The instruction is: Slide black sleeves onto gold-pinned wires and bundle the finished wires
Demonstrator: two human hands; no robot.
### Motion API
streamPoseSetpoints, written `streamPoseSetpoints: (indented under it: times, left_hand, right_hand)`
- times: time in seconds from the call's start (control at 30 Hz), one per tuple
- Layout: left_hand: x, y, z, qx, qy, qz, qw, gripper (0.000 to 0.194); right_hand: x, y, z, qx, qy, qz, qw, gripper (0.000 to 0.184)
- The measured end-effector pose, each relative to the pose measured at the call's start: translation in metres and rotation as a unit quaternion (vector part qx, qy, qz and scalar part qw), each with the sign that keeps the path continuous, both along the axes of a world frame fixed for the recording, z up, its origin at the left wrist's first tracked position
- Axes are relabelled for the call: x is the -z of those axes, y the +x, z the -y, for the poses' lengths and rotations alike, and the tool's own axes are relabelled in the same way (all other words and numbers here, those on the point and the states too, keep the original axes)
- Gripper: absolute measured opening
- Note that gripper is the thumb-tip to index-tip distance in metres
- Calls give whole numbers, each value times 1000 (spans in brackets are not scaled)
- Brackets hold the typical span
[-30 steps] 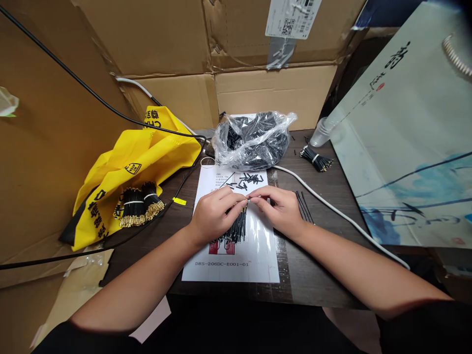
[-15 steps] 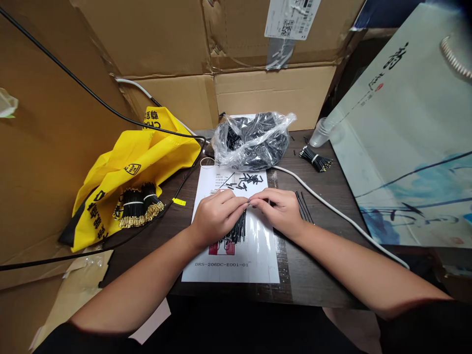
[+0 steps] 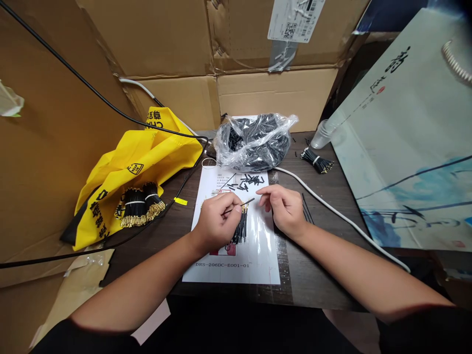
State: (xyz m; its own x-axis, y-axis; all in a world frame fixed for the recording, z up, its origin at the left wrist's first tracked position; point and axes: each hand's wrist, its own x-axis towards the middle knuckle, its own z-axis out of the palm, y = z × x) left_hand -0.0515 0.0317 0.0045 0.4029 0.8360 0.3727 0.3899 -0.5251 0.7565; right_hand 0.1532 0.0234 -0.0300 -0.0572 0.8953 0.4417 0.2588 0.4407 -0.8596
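Observation:
My left hand (image 3: 218, 221) is closed on a short, thin black wire (image 3: 248, 201), which sticks out to the right past the thumb with a dark, sleeve-like end. Just right of it, apart from the wire, my right hand (image 3: 285, 209) has its fingers loosely bent and spread, with nothing seen in them. Below the left fingertips, a row of black wires with gold ends (image 3: 241, 228) lies on a printed white sheet (image 3: 263, 260). Short black tube pieces (image 3: 254, 180) are scattered at the sheet's top. A few longer black wires (image 3: 307, 209) lie beside my right hand.
A clear plastic bag (image 3: 254, 142) full of black pieces stands behind the sheet. Tied wire bundles (image 3: 138, 206) rest on a yellow bag (image 3: 147, 152) at left. Another bundle (image 3: 317, 161) lies near plastic cups (image 3: 321, 135). A white cable (image 3: 332, 204) crosses the right side.
The fingertips of both hands met before; now my right hand has let go and moved slightly up and right. The wire's dark end shows beyond my left hand.

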Motion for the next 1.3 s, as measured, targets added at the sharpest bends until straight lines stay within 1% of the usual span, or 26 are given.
streamPoseSetpoints:
  times: [0.07, 0.13, 0.23, 0.3, 0.37, 0.47, 0.53, 0.57, 0.63, 0.67, 0.73, 0.77, 0.8, 0.83, 0.9, 0.97, 1.07, 1.17, 1.3]
  left_hand:
    - [-1, -1, 0, -13, -60, 23, 998, 19]
    - [-2, 0, -1, -25, -107, 56, 992, 20]
    - [-3, 2, -3, -12, -141, 116, 983, 18]
    - [-2, 4, -4, 7, -172, 163, 971, 14]
    - [1, 5, -4, 16, -222, 210, 952, 11]
    - [4, 7, -3, 14, -271, 247, 930, 11]
    - [3, 7, -3, 17, -277, 238, 931, 13]
    - [1, 7, -2, 21, -272, 219, 937, 15]
    - [-2, 5, -2, 28, -241, 146, 959, 20]
    - [-4, 4, -2, 26, -208, 95, 973, 23]
    - [-6, 1, -2, 18, -107, -23, 994, 30]
    - [-7, 0, -3, 13, -45, -84, 995, 33]
    - [-7, -2, -3, 9, 16, -142, 990, 35]
    - [-7, -3, -4, 6, 68, -196, 978, 36]
    - [-6, -6, -6, -5, 130, -284, 950, 35]
    - [-5, -7, -8, -22, 151, -339, 928, 34]
    - [-5, -9, -10, -39, 156, -381, 911, 33]
    - [-5, -10, -9, -48, 142, -388, 909, 35]
    - [-2, -10, -9, -37, 112, -397, 910, 37]
  right_hand:
    - [-3, 0, 1, 16, 5, 27, 1000, 27]
    - [-9, -2, 2, 22, 30, 66, 997, 21]
    - [-17, -7, 5, -16, 60, 104, 993, 15]
    - [-22, -13, 8, -55, 53, 114, 991, 12]
    - [-24, -20, 11, -81, 37, 119, 989, 11]
    - [-28, -27, 16, -81, 10, 117, 990, 14]
    - [-32, -28, 19, -77, -11, 118, 990, 16]
    - [-35, -26, 21, -82, -23, 125, 989, 17]
    - [-43, -17, 24, -104, -48, 159, 981, 17]
    - [-47, -11, 26, -116, -63, 188, 973, 17]
    - [-54, 8, 30, -118, -99, 267, 951, 18]
    - [-56, 19, 33, -99, -115, 316, 936, 20]
    - [-56, 31, 35, -73, -127, 372, 917, 23]
    - [-55, 43, 38, -43, -139, 425, 893, 24]
    - [-50, 66, 44, 12, -165, 503, 848, 24]
    - [-42, 86, 50, 50, -201, 535, 819, 23]
    - [-32, 102, 57, 83, -214, 557, 798, 23]
    - [-26, 106, 61, 95, -214, 574, 785, 24]
    - [-25, 105, 61, 89, -227, 583, 775, 28]
